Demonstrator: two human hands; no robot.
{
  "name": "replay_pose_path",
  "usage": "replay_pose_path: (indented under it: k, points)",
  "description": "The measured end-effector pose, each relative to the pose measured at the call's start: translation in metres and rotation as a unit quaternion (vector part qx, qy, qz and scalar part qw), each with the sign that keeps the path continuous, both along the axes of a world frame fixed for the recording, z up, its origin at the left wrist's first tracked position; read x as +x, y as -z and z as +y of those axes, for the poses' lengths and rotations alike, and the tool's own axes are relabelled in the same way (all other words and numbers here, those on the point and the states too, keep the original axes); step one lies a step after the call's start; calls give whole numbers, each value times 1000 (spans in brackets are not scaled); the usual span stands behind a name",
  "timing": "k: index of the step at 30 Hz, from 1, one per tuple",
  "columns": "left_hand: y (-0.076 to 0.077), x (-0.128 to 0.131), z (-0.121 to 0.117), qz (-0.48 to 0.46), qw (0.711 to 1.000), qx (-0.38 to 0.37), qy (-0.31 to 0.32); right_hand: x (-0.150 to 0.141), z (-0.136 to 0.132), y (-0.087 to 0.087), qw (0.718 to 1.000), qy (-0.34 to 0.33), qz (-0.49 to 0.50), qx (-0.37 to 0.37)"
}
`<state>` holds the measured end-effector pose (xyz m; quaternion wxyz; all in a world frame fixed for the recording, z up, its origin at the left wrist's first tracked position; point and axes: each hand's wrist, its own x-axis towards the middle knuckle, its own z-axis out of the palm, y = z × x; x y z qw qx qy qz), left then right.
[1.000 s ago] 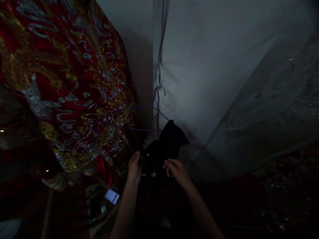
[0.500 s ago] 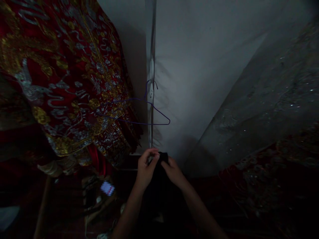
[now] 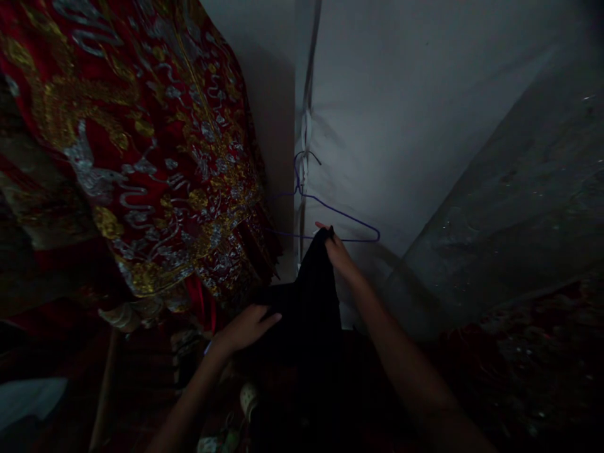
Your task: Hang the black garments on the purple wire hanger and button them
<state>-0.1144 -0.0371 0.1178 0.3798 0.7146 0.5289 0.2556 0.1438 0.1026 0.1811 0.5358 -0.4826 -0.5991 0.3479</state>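
A black garment (image 3: 311, 302) hangs between my hands in a dim corner. My right hand (image 3: 336, 248) pinches its top edge and holds it up right at the bottom bar of a thin purple wire hanger (image 3: 349, 217), which hangs from a white cord (image 3: 306, 126) on the pale wall. Lower down, my left hand (image 3: 245, 327) lies against the garment's left side with its fingers stretched out flat.
A red garment with gold and silver embroidery (image 3: 141, 145) hangs at the left, close to the hanger. A clear plastic cover (image 3: 509, 207) over more red cloth slopes down on the right. Dark clutter lies on the floor below my arms.
My right hand has lifted the black garment's top edge from waist height up to the hanger's bar. My left hand let go of the bunched cloth and dropped lower left, fingers now flat.
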Motion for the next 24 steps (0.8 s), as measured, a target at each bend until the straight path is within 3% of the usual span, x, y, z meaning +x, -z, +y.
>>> replay_pose_path:
  k: [2,5,10,14,17,21,24]
  points:
    - [-5,-17,10,15,1000,-1,-2,-1,13,6,998,10,-66,-9]
    - [-19,-36,26,28,999,29,-20,9,20,7,995,38,-91,-9]
    - [-65,-45,56,45,988,143,-47,41,18,-10,978,131,-163,23]
    - [-92,-45,82,60,988,111,-94,52,10,-21,964,178,-196,36]
    - [-92,-46,103,76,990,64,-99,51,3,-23,961,196,-192,41]
    - [-81,-48,123,89,996,-17,-24,47,-4,-20,963,198,-178,41]
    - [-80,-51,123,84,996,-12,-23,48,-4,-17,962,193,-186,45]
